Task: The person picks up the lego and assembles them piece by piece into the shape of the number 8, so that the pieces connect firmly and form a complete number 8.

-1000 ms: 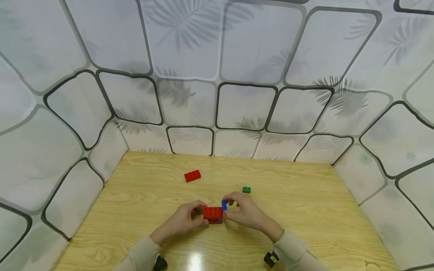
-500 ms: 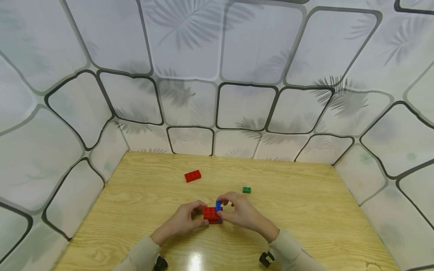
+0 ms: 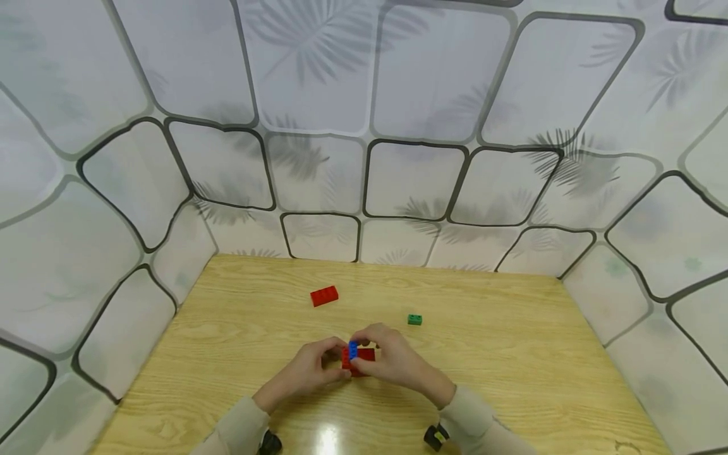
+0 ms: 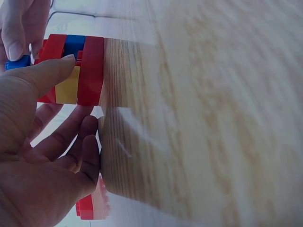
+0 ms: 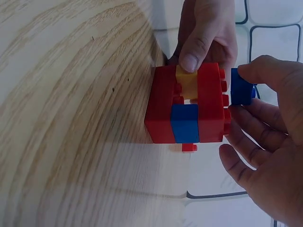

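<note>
A stack of toy building bricks stands on the table, red on the bottom and top layers. Between them sit a yellow brick and a blue brick, with a gap separating the two. My left hand grips the stack's left end, its thumb on the near side against the yellow brick. My right hand pinches a small blue brick between thumb and fingers. That brick is close over the top red brick's studs, toward the left end, its own studs facing up.
A loose red brick lies farther back to the left on the wooden table. Behind the right hand lies a small green brick. Patterned cloth walls rise along the table's back and sides.
My right hand has carried the small blue brick leftward, from the stack's right end across its top to the left part. The left hand keeps its hold in place.
</note>
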Demonstrator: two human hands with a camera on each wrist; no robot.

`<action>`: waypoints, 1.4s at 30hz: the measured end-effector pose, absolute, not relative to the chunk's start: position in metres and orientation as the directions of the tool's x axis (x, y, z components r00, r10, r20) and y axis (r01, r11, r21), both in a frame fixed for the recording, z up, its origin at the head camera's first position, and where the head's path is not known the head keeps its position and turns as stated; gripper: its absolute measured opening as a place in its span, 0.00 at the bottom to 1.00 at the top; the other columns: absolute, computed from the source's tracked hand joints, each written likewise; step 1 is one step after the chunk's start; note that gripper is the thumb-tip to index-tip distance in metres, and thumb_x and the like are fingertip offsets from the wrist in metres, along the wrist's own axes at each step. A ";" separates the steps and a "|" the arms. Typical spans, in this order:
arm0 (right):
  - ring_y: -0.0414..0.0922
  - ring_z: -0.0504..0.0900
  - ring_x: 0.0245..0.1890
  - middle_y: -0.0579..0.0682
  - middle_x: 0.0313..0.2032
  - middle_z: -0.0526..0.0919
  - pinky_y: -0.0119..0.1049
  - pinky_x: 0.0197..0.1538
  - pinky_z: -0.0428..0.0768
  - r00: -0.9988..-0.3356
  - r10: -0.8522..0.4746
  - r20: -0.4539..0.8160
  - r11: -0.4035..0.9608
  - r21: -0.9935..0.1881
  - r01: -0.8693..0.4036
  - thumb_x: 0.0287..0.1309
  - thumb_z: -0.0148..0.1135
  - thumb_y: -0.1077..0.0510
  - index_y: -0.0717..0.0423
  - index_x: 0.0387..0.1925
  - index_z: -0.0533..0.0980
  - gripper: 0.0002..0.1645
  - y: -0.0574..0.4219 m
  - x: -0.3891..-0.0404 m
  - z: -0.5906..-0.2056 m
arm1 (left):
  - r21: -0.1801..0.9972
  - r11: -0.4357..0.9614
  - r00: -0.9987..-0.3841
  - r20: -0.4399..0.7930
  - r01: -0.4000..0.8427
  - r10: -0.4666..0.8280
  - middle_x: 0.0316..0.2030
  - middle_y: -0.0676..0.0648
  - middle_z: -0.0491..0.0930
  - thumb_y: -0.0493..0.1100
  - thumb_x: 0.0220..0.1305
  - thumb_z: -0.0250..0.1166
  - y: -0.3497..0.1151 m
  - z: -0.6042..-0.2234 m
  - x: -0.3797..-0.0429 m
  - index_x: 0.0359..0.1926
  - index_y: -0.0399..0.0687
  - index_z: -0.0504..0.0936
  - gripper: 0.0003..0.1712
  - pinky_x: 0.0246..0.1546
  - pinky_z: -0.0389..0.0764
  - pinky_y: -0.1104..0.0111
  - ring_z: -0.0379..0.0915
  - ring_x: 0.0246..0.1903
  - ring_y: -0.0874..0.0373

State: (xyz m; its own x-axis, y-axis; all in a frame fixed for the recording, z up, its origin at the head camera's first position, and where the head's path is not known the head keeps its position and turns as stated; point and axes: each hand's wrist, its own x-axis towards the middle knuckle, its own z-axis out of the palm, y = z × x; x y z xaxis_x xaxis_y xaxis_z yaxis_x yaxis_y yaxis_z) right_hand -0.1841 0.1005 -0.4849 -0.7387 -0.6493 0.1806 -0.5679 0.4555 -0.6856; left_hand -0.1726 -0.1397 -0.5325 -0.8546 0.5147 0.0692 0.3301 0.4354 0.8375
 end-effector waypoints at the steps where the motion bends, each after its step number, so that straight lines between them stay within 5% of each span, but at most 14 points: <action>1: 0.45 0.82 0.50 0.45 0.48 0.86 0.38 0.54 0.82 -0.737 -0.651 0.183 0.452 -0.687 -0.569 0.65 0.73 0.56 0.54 0.56 0.83 0.18 0.099 -0.184 -0.485 | 0.838 0.434 -0.854 0.070 0.330 0.515 0.48 0.55 0.87 0.50 0.69 0.74 -0.139 -0.533 -0.173 0.54 0.58 0.83 0.16 0.51 0.81 0.66 0.82 0.48 0.60; 10: 0.49 0.84 0.51 0.47 0.49 0.87 0.44 0.57 0.83 -0.716 -0.662 0.223 0.436 -0.662 -0.610 0.64 0.74 0.58 0.55 0.55 0.83 0.19 0.093 -0.183 -0.489 | 0.837 0.428 -0.854 0.086 0.341 0.513 0.47 0.55 0.88 0.49 0.68 0.74 -0.139 -0.533 -0.170 0.51 0.56 0.83 0.14 0.52 0.82 0.65 0.84 0.49 0.58; 29: 0.45 0.83 0.50 0.46 0.48 0.88 0.38 0.55 0.82 -0.731 -0.662 0.165 0.503 -0.625 -0.597 0.65 0.74 0.56 0.54 0.55 0.84 0.18 0.090 -0.185 -0.486 | 0.825 0.456 -0.867 0.080 0.335 0.492 0.47 0.56 0.88 0.50 0.67 0.75 -0.137 -0.531 -0.169 0.50 0.57 0.83 0.14 0.54 0.82 0.61 0.84 0.51 0.56; 38: 0.42 0.83 0.48 0.47 0.47 0.89 0.34 0.52 0.83 -0.710 -0.677 0.192 0.591 -0.433 -0.681 0.60 0.77 0.51 0.54 0.52 0.87 0.20 0.082 -0.184 -0.481 | 0.803 0.465 -0.864 0.117 0.373 0.491 0.47 0.53 0.88 0.48 0.67 0.75 -0.138 -0.530 -0.169 0.50 0.53 0.83 0.14 0.52 0.84 0.58 0.85 0.50 0.54; 42: 0.41 0.83 0.47 0.47 0.47 0.89 0.32 0.50 0.82 -0.723 -0.664 0.191 0.594 -0.451 -0.666 0.60 0.77 0.51 0.55 0.52 0.87 0.21 0.081 -0.183 -0.482 | 0.805 0.461 -0.864 0.119 0.372 0.489 0.47 0.53 0.88 0.48 0.67 0.75 -0.138 -0.529 -0.169 0.50 0.53 0.83 0.15 0.53 0.84 0.56 0.85 0.51 0.51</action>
